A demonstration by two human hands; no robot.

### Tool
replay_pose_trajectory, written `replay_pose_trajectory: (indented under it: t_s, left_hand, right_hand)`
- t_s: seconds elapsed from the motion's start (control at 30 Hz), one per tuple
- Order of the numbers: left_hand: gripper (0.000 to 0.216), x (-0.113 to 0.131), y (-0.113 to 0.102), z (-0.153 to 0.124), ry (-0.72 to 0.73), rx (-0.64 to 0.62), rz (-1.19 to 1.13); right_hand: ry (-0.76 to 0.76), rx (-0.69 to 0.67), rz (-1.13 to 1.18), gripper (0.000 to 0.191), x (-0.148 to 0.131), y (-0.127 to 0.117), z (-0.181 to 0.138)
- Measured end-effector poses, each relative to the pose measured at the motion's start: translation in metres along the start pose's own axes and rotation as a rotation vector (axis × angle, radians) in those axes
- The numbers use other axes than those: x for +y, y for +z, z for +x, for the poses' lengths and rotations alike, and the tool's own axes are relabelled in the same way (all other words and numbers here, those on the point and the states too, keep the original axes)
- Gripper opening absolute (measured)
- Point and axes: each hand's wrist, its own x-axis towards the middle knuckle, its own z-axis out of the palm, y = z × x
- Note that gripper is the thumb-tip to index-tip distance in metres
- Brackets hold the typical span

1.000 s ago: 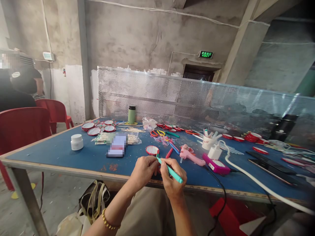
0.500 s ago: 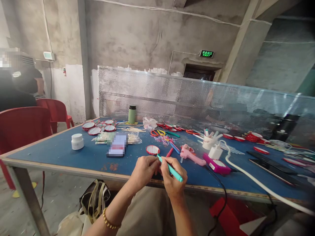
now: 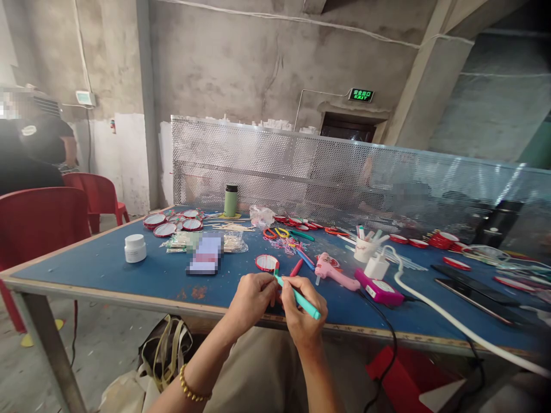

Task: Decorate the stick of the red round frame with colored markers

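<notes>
My right hand [image 3: 303, 310] is closed around a teal marker [image 3: 308, 305], holding it like a pen with its tip angled up and left. My left hand [image 3: 253, 293] is closed, fingertips pinched together right beside the marker tip. A thin strip with red and green on its end [image 3: 276, 268] rises from between the fingertips; its lower part is hidden. Just beyond the hands lies a round red-rimmed disc [image 3: 266, 263] with a pale face. A red pen [image 3: 297, 267] lies close to my right hand.
A pink glue gun [image 3: 336, 272], a magenta box [image 3: 379, 288] and a white cable [image 3: 424, 295] lie to the right. A cup of pens [image 3: 364, 248] stands behind them. Left are a phone [image 3: 205, 254] and a white jar [image 3: 135, 249]. A perforated metal screen [image 3: 267, 166] borders the table's back.
The marker tip and fingertips have shifted very slightly. More green shows on the strip's end below its red part. Everything else stays where it was.
</notes>
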Motion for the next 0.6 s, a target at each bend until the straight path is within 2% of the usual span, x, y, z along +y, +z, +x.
replay_pose_trajectory:
  t_s: [0.17, 0.37, 0.6]
  left_hand:
    - [0.038, 0.0005, -0.0001, 0.0005, 0.003, 0.001, -0.012]
    - [0.036, 0.0005, -0.0002, 0.0003, -0.004, -0.027, -0.040]
    - [0.037, 0.0025, -0.0014, -0.0002, 0.020, -0.018, 0.000]
  right_hand:
    - [-0.010, 0.019, -0.002, 0.012, -0.0009, -0.0008, -0.0002]
    - [0.052, 0.080, -0.019, 0.013, 0.0003, -0.0014, -0.0035]
    - [-0.031, 0.050, -0.049, 0.012, -0.0007, -0.0014, -0.0016]
